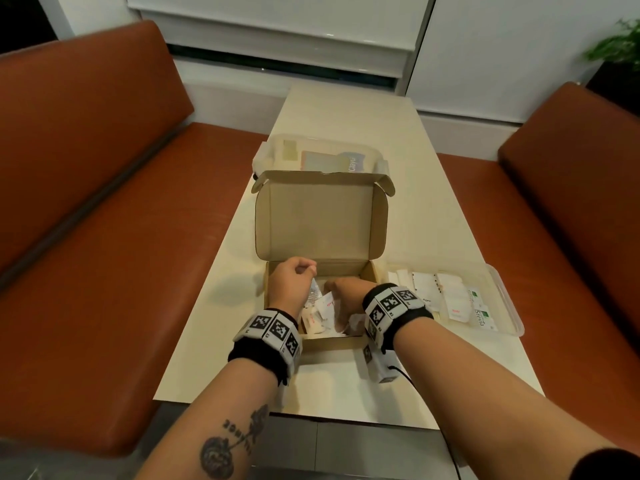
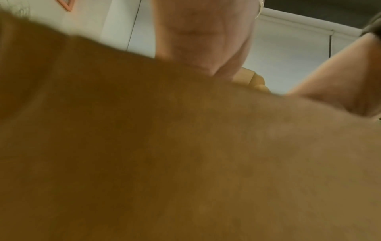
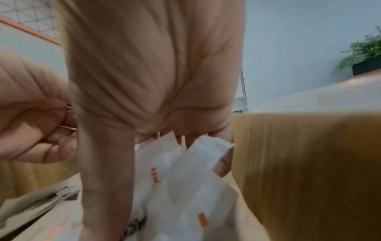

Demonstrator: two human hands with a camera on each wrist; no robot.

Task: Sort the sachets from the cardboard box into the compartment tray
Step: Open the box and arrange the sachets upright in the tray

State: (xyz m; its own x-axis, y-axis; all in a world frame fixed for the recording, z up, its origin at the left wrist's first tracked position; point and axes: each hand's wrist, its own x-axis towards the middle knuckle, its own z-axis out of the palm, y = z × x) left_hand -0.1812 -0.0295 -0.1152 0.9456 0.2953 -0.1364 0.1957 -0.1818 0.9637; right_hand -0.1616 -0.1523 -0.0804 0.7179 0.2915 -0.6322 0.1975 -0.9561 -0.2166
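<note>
Lying long and pale between two orange-brown benches (image 1: 104, 202), the table (image 1: 349, 126) carrying everything. Standing open near the close end of it, the cardboard box (image 1: 320, 220), lid tilted up and back, brown wall filling most of the left wrist view (image 2: 185, 154). Sitting just to the right of the box, touching or nearly so, the clear compartment tray (image 1: 505, 299), already holding white sachets and green-printed ones in separate sections. Resting beyond the raised lid, a second clear container (image 1: 277, 147) with flat packets inside. Showing at the far right edge, a green plant (image 1: 620, 43).

Reaching into the box, both hands, each wrist wearing a black band with square markers. Hovering over the left part of the box, the left hand (image 1: 294, 275), fingers curled into a loose fist; pinching a clear sachet (image 1: 313, 294) that hangs below the fingertips, or only seeming to, hard to tell. Digging into the right part, the right hand (image 1: 349, 292), fingers curled down around several white sachets with red print (image 3: 185, 171), gripping them against the palm. Lying loose on the box floor, more sachets (image 1: 318, 317) between the two wrists.
</note>
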